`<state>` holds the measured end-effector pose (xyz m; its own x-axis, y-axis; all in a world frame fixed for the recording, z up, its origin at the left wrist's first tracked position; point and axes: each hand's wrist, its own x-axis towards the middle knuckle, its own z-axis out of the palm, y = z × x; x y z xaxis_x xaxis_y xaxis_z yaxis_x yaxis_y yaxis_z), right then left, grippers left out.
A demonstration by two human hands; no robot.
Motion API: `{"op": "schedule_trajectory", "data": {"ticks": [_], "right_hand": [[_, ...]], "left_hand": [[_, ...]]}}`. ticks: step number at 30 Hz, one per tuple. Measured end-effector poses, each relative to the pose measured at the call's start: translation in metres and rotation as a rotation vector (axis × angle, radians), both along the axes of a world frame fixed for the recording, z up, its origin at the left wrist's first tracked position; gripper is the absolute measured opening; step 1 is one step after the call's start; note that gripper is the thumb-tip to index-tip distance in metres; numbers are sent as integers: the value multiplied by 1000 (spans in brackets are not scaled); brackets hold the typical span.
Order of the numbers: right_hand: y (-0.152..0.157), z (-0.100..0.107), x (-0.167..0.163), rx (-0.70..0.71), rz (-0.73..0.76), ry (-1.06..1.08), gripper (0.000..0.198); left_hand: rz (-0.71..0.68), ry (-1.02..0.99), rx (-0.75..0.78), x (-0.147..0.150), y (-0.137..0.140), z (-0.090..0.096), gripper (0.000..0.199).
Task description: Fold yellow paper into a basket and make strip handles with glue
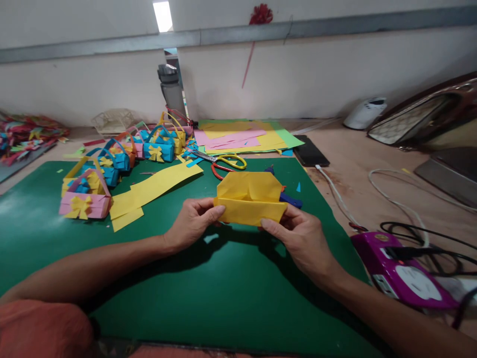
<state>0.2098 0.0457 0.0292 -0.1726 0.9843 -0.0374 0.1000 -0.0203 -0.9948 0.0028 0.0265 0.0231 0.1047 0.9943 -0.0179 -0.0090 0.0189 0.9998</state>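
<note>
A folded yellow paper box [251,211] with a raised back flap is held up above the green mat [223,298]. My left hand [194,221] pinches its left end, thumb on the front face. At the right end, my right hand [301,236] grips it with the thumb along the lower front edge. Fingers behind the paper are partly hidden. Behind it lie scissors [233,161] with a yellow and a red handle. Yellow paper strips [160,184] rest to the left, beside a small pink paper basket [85,201] with a yellow bow.
Several finished paper baskets [160,149] stand at the back left. Coloured paper sheets [253,136], a phone [311,150] on a white cable and a grey bottle [172,92] sit farther back. A purple power strip [402,273] with black cords lies at right.
</note>
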Motion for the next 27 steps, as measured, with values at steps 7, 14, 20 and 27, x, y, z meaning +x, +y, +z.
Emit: {"op": "schedule_trajectory", "data": {"ticks": [7, 14, 20, 27], "right_hand": [[2, -2, 0, 14, 9, -5, 30], [1, -2, -2, 14, -10, 174, 45], [-2, 0, 1, 62, -41, 127, 33], [-1, 1, 3, 129, -17, 9, 17]], "left_hand": [[-51, -15, -79, 0, 0, 0, 22], [-31, -37, -136, -2, 2, -3, 19], [-52, -4, -118, -6, 3, -9, 20], [-18, -39, -156, -6, 3, -7, 22]]}}
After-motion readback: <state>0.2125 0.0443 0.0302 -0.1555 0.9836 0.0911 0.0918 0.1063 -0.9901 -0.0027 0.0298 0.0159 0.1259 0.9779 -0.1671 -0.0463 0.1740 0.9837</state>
